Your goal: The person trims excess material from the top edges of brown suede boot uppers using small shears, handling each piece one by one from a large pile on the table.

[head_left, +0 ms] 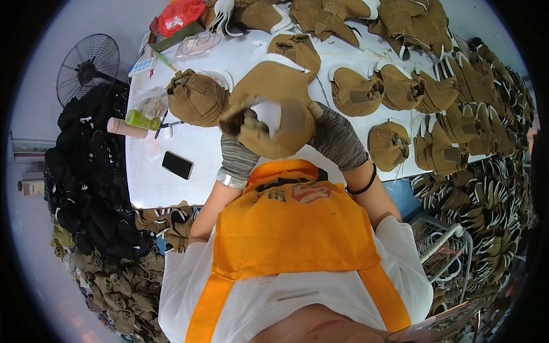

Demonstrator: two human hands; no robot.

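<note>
Tan suede makes up the shoe upper that both gloved hands hold up over the white table, just above the orange apron. The left hand, in a grey knit glove, is closed around the upper's lower left side, fingers wrapped under it and mostly hidden. The right hand, gloved the same way, clasps the upper's right flank, thumb near the top edge. The upper's long axis runs roughly from lower left to upper right, away from the body; its opening, with white lining showing, faces up toward the camera, and its taller tan part rises on the far side of the grip.

Well left of the grip stand a black fan and a heap of black pieces. Nearer, left of the grip on the table, lie a green bottle, a pale tube and a black phone. Just left of and beyond the grip sits another tan upper. Right of the grip, more uppers lie in rows on the table, and stacks of them fill the far right edge.
</note>
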